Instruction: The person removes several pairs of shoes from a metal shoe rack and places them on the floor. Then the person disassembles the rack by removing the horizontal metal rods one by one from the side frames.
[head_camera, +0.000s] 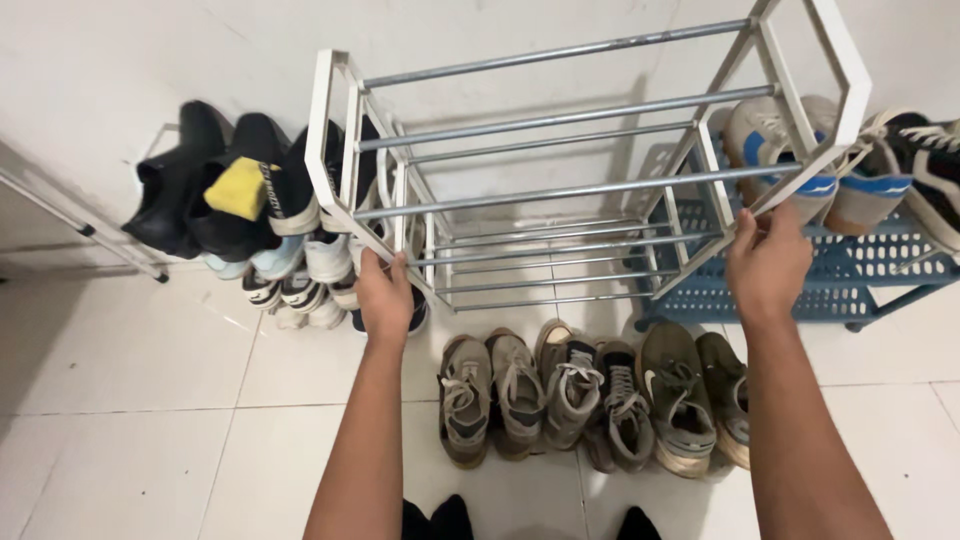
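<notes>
Empty shoe rack (560, 190) (white side frames, silver cross rails, several tiers) sits against the wall (480, 40), tilted a bit toward the camera; no shoes on any rail; its feet look to be on or near the floor tiles (130, 400) at the wall edge, can't tell if fully seated.

Left hand (383, 295) wrapped around the lower part of the left white side frame; right hand (765, 262) clasped on the right side frame, higher up; both gripping, neither released.

Progress, my read: rack is in hand and roughly in its slot between two other shoe stores, but nothing is loaded; six worn grey and olive sneakers (590, 395) lined in a row on the floor just in front of the rack, toes pointing to it; all still on the tiles.

Around: left of the rack, a heap of black shoes (215, 185) with a yellow tag, plus white and pale-blue sneakers (300, 270) stacked beside the left frame, touching or nearly so; right of it, a blue perforated plastic rack (860, 275) carrying sneakers with blue stripes (800, 150), right frame overlapping it in view; thin metal rod (80, 225) leaning at far left.

Obstructions: tight flanks both sides; sneaker row crowds the rack's front edge; the person's dark feet (450, 520) right behind that row.
</notes>
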